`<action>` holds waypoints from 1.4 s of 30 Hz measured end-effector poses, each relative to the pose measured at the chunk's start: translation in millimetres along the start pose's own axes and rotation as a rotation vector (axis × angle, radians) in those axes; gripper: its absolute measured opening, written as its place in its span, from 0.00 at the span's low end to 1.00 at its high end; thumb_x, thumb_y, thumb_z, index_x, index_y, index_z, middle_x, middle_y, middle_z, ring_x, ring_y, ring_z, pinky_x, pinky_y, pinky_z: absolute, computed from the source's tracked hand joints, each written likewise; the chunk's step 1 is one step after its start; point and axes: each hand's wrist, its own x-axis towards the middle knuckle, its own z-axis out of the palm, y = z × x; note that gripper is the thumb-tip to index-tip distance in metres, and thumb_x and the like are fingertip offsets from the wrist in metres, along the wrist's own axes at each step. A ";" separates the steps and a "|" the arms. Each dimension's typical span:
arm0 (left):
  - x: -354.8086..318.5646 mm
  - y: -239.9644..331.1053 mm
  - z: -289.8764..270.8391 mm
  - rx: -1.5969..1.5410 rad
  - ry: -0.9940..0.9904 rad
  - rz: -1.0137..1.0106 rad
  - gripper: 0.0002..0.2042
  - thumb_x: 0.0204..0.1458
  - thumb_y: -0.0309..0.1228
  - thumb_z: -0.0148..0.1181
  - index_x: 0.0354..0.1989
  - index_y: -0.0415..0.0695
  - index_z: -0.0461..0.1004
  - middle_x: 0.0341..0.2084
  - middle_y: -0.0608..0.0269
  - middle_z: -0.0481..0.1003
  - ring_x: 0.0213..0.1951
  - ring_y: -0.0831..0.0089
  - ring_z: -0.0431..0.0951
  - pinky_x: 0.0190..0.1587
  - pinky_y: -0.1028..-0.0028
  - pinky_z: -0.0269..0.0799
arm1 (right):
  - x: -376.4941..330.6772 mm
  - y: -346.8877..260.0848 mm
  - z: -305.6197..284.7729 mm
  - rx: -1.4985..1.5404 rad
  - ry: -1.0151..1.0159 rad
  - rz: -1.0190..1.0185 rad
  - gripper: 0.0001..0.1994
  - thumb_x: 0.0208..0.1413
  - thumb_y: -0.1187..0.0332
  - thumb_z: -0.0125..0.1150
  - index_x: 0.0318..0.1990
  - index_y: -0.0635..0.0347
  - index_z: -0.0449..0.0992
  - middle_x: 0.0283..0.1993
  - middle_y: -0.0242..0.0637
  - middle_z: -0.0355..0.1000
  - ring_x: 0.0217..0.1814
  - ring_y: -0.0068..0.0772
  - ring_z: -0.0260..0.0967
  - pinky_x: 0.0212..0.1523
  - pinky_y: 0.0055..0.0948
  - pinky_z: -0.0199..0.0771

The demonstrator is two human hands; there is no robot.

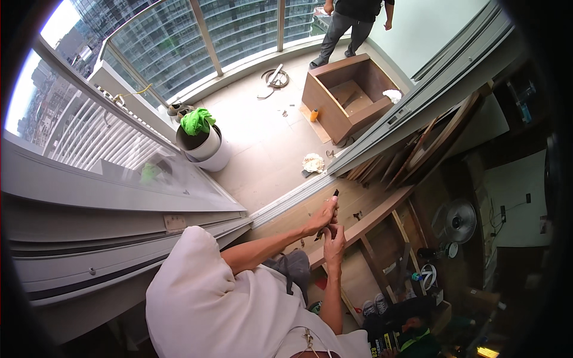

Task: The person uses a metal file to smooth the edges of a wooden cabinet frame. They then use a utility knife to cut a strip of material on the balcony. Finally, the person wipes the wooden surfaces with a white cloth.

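In front of my body, my left hand (323, 218) is wrapped round a slim dark object (336, 193); its tip sticks out past the fingers. Close below, my right hand (335, 240) is closed, fingers pinched at the dark object's lower end. The two hands nearly touch. Fingers cover most of the object, so I cannot make out its kind. Under and beyond the hands runs a wooden floor strip, with a long brown wooden frame (373, 219) to the right of them.
Past the door track (292, 200), the balcony holds white buckets (209, 156) with a green cloth (197, 121), a brown cabinet box (325, 98), an orange bottle (314, 115) and a crumpled white cloth (313, 163). A person (352, 24) stands behind the box. Boards (433, 146) lean at right; another person (406, 325) is lower right.
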 end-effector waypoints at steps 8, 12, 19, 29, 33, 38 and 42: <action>19.4 39.3 -13.7 -0.131 0.019 -0.027 0.25 0.70 0.57 0.38 0.40 0.45 0.65 0.27 0.69 0.64 0.28 0.76 0.67 0.34 0.74 0.70 | 43.5 -25.2 -12.2 -0.066 -0.121 -0.196 0.10 0.60 0.76 0.63 0.47 0.66 0.72 0.42 0.45 0.77 0.42 0.37 0.77 0.43 0.36 0.76; 47.9 50.6 -14.9 -0.212 0.092 -0.034 0.24 0.70 0.57 0.38 0.40 0.46 0.64 0.29 0.70 0.64 0.28 0.77 0.66 0.34 0.75 0.69 | 81.7 -22.2 -12.9 0.122 -0.218 0.056 0.12 0.59 0.74 0.66 0.48 0.66 0.73 0.42 0.44 0.77 0.41 0.35 0.78 0.43 0.34 0.77; 140.2 118.4 -13.2 -0.141 0.129 0.087 0.25 0.69 0.58 0.37 0.38 0.45 0.63 0.27 0.68 0.63 0.28 0.78 0.65 0.32 0.76 0.67 | 199.8 -40.1 -17.8 -0.059 -0.151 -0.475 0.10 0.59 0.77 0.62 0.47 0.66 0.74 0.45 0.48 0.73 0.45 0.46 0.76 0.46 0.38 0.75; 205.1 226.6 -75.5 -0.294 0.301 0.319 0.26 0.70 0.58 0.37 0.41 0.45 0.65 0.28 0.69 0.64 0.28 0.79 0.66 0.34 0.77 0.69 | 342.1 -133.1 22.1 -0.021 -0.335 -0.726 0.11 0.57 0.81 0.61 0.48 0.65 0.76 0.47 0.50 0.73 0.53 0.53 0.73 0.53 0.44 0.72; 210.4 249.7 -134.3 -0.397 0.452 0.342 0.26 0.69 0.59 0.37 0.40 0.46 0.65 0.28 0.69 0.66 0.28 0.78 0.66 0.34 0.78 0.69 | 384.3 -164.9 75.7 -0.007 -0.498 -0.786 0.13 0.57 0.80 0.62 0.50 0.64 0.77 0.47 0.49 0.74 0.51 0.51 0.74 0.51 0.43 0.74; 237.9 285.2 -232.7 -0.575 0.591 0.375 0.26 0.68 0.60 0.38 0.41 0.46 0.64 0.28 0.68 0.66 0.29 0.77 0.70 0.36 0.74 0.74 | 443.3 -196.8 169.7 0.061 -0.643 -0.621 0.14 0.56 0.79 0.65 0.50 0.65 0.77 0.44 0.43 0.75 0.42 0.37 0.77 0.46 0.33 0.77; 279.7 335.1 -325.5 -0.578 0.550 0.452 0.27 0.67 0.61 0.39 0.41 0.46 0.63 0.29 0.68 0.66 0.29 0.75 0.71 0.37 0.73 0.76 | 503.8 -236.2 263.9 0.154 -0.617 -0.677 0.12 0.55 0.79 0.66 0.47 0.66 0.78 0.42 0.41 0.75 0.39 0.35 0.77 0.44 0.32 0.77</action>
